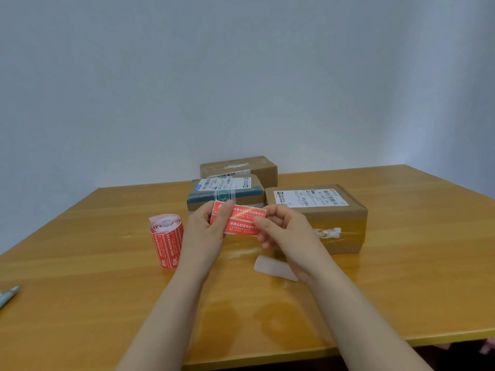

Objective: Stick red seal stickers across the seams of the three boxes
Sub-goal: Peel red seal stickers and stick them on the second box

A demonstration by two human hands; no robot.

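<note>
Stickers come first: a strip of red seal stickers [237, 220], two of them one above the other with white print, is held up between my hands, in front of the boxes and above the wooden table [107, 290]. My left hand [206, 227] grips the strip's left end, thumb laid over the top corner and fingers curled behind. My right hand [284, 230] pinches the right edge between thumb and forefinger, the other fingers loosely bent below.

Just left of my left hand the roll of red seal stickers [167, 241] stands on end on the table. Behind the strip is the box with blue tape [227, 192], a white shipping label on its top. The rear box [241, 165] stands close behind it, by the wall [241, 76]. To the right, just beside the taped one, sits the box with the long white label [321, 207], torn white scraps on its front face.

A piece of white backing paper [267, 265] lies flat under my right wrist. At the far left edge a pen [8, 294] lies on the table.
</note>
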